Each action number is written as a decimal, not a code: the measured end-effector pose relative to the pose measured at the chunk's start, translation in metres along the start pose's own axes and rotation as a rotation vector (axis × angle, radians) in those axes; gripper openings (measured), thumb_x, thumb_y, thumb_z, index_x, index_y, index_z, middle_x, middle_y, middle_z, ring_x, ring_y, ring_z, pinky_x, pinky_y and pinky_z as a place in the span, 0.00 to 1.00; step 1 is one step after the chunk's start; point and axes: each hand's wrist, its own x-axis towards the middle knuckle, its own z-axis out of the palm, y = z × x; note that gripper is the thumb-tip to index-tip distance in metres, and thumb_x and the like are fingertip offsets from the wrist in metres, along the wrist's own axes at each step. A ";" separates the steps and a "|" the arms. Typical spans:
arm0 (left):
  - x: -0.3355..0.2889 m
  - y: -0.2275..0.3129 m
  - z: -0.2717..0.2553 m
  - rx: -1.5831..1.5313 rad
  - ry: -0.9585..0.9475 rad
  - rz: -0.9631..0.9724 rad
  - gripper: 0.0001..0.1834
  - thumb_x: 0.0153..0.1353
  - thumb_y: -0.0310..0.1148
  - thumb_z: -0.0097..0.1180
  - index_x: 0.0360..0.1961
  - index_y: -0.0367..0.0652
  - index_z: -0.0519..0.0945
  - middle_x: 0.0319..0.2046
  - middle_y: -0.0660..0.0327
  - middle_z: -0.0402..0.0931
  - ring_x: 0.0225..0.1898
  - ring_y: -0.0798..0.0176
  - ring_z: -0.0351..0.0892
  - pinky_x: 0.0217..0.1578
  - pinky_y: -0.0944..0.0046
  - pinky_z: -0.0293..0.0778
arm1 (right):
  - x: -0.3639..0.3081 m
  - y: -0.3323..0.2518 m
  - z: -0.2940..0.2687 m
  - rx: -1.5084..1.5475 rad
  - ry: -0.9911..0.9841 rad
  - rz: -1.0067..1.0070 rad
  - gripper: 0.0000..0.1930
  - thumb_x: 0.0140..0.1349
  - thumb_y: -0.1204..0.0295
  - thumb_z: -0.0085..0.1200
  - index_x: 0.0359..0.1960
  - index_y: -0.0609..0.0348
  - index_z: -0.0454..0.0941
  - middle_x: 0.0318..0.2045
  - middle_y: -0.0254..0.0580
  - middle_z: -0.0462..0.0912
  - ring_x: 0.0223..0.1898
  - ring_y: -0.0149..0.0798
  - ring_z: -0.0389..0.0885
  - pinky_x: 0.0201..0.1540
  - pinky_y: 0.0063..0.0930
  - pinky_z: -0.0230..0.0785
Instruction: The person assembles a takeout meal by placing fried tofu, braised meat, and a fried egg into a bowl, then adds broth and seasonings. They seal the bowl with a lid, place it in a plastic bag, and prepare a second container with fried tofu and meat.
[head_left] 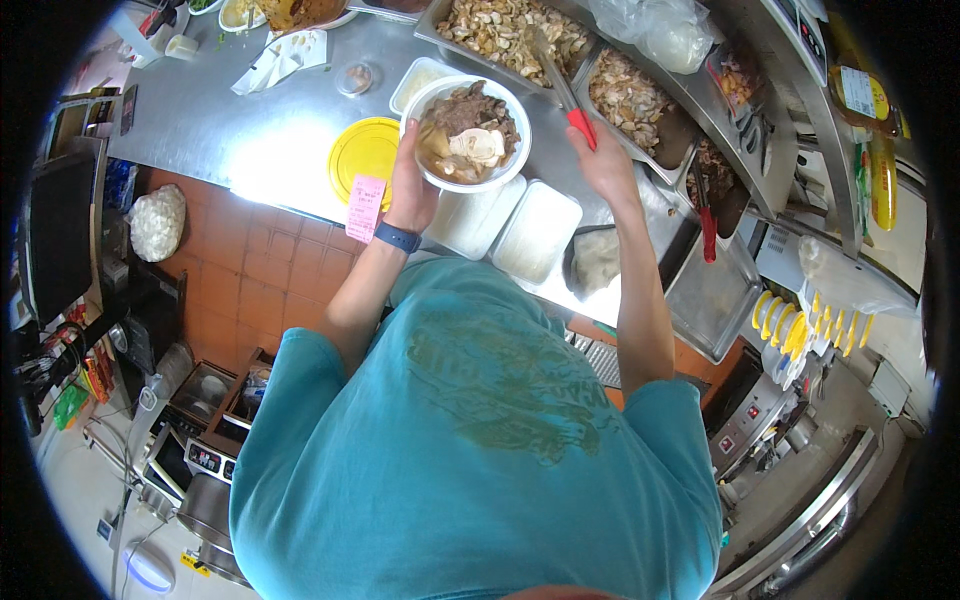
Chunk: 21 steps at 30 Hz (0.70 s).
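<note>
My left hand [409,190], with a dark blue band at its wrist, grips the left side of a round white bowl [515,160]. Inside lie dark meat slices [468,108] and a pale piece of meat [474,147]. In my right hand [606,168] are metal tongs with red grips [580,128]. Their far end reaches into a steel pan [445,48] of pale brown sliced meat. Below the bowl's left side lie a yellow lid [345,150] and a pink paper slip [366,200].
Another pan [680,135] of cut meat stands to the right, beyond it red-handled tongs [706,225]. White rectangular containers [538,232] sit at the counter's near edge. A steel shelf [790,110] overhangs the right. Far left on the counter [190,110] are bowls and white paper.
</note>
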 end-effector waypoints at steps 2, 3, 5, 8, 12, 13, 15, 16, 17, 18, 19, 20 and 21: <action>0.004 -0.001 0.000 -0.013 -0.003 -0.007 0.29 0.73 0.51 0.44 0.66 0.43 0.66 0.63 0.60 0.70 0.64 0.61 0.68 0.66 0.59 0.61 | 0.000 0.000 -0.001 0.005 0.014 -0.010 0.25 0.68 0.46 0.47 0.52 0.54 0.76 0.41 0.56 0.84 0.46 0.57 0.81 0.50 0.45 0.70; 0.005 -0.002 0.000 -0.010 -0.012 -0.005 0.29 0.73 0.51 0.44 0.66 0.43 0.66 0.63 0.60 0.70 0.64 0.61 0.68 0.66 0.59 0.61 | 0.001 0.000 -0.001 0.011 0.014 -0.034 0.25 0.68 0.46 0.48 0.52 0.54 0.76 0.39 0.54 0.84 0.43 0.55 0.82 0.47 0.44 0.71; 0.009 -0.004 -0.002 0.007 -0.008 0.000 0.30 0.73 0.52 0.45 0.66 0.43 0.66 0.63 0.61 0.70 0.64 0.61 0.68 0.65 0.59 0.62 | 0.001 -0.002 -0.003 0.078 0.006 -0.059 0.24 0.68 0.49 0.49 0.52 0.55 0.77 0.31 0.45 0.81 0.33 0.45 0.79 0.38 0.36 0.69; 0.016 -0.007 -0.005 0.003 -0.024 -0.002 0.29 0.72 0.51 0.46 0.65 0.43 0.67 0.62 0.61 0.71 0.64 0.62 0.68 0.64 0.59 0.63 | -0.011 -0.007 -0.013 0.228 -0.021 -0.065 0.20 0.69 0.54 0.51 0.51 0.58 0.77 0.19 0.32 0.73 0.20 0.28 0.71 0.25 0.25 0.63; 0.028 -0.009 -0.009 -0.022 -0.049 -0.006 0.27 0.72 0.51 0.48 0.64 0.45 0.67 0.61 0.62 0.71 0.62 0.62 0.69 0.64 0.59 0.63 | -0.059 -0.015 -0.044 0.259 -0.088 -0.056 0.15 0.70 0.57 0.50 0.43 0.58 0.76 0.18 0.31 0.71 0.19 0.28 0.69 0.24 0.25 0.61; 0.030 -0.009 -0.009 -0.028 -0.063 -0.024 0.27 0.72 0.51 0.48 0.64 0.46 0.67 0.61 0.62 0.71 0.62 0.62 0.69 0.64 0.59 0.63 | -0.074 -0.018 -0.050 0.245 -0.106 -0.060 0.14 0.70 0.59 0.50 0.42 0.58 0.76 0.18 0.31 0.70 0.19 0.27 0.68 0.23 0.24 0.60; 0.032 -0.008 -0.007 -0.028 -0.100 -0.036 0.28 0.72 0.52 0.48 0.65 0.47 0.66 0.60 0.62 0.71 0.62 0.62 0.69 0.65 0.59 0.63 | -0.105 -0.027 -0.052 0.233 -0.159 -0.085 0.14 0.70 0.58 0.50 0.43 0.57 0.76 0.17 0.32 0.71 0.20 0.27 0.71 0.24 0.25 0.61; 0.032 -0.007 -0.006 -0.019 -0.094 -0.036 0.29 0.72 0.53 0.47 0.65 0.46 0.66 0.60 0.62 0.71 0.62 0.62 0.69 0.65 0.59 0.63 | -0.118 -0.031 -0.053 0.205 -0.167 -0.047 0.14 0.71 0.58 0.51 0.43 0.57 0.76 0.17 0.32 0.72 0.20 0.27 0.72 0.24 0.25 0.62; 0.033 -0.008 -0.003 -0.006 -0.096 -0.025 0.30 0.72 0.54 0.46 0.65 0.46 0.66 0.60 0.62 0.72 0.62 0.63 0.69 0.65 0.59 0.62 | -0.129 -0.037 -0.049 0.221 -0.210 -0.083 0.15 0.70 0.57 0.51 0.44 0.57 0.76 0.17 0.35 0.73 0.21 0.28 0.74 0.25 0.26 0.63; 0.032 -0.008 0.000 0.009 -0.099 -0.018 0.30 0.72 0.56 0.45 0.65 0.46 0.66 0.60 0.62 0.72 0.63 0.63 0.69 0.65 0.59 0.62 | -0.139 -0.041 -0.044 0.214 -0.236 -0.067 0.15 0.70 0.57 0.52 0.44 0.56 0.76 0.17 0.37 0.75 0.21 0.30 0.76 0.25 0.26 0.64; 0.031 -0.007 0.003 0.008 -0.105 -0.025 0.31 0.72 0.56 0.45 0.65 0.46 0.66 0.60 0.63 0.72 0.63 0.63 0.69 0.65 0.59 0.62 | -0.148 -0.045 -0.041 0.228 -0.282 -0.067 0.15 0.70 0.56 0.53 0.45 0.56 0.76 0.17 0.39 0.76 0.22 0.32 0.79 0.26 0.27 0.66; 0.030 -0.007 0.005 0.007 -0.113 -0.034 0.32 0.72 0.57 0.44 0.66 0.46 0.66 0.61 0.63 0.71 0.63 0.63 0.68 0.65 0.59 0.62 | -0.155 -0.047 -0.038 0.075 -0.183 -0.205 0.16 0.69 0.56 0.54 0.47 0.54 0.75 0.19 0.47 0.79 0.22 0.41 0.82 0.26 0.32 0.68; 0.029 -0.006 0.008 0.005 -0.133 -0.037 0.32 0.72 0.58 0.43 0.66 0.46 0.67 0.61 0.63 0.71 0.64 0.63 0.68 0.65 0.59 0.61 | -0.160 -0.047 -0.041 0.047 -0.155 -0.171 0.16 0.69 0.56 0.54 0.46 0.55 0.74 0.19 0.48 0.79 0.22 0.45 0.82 0.27 0.34 0.69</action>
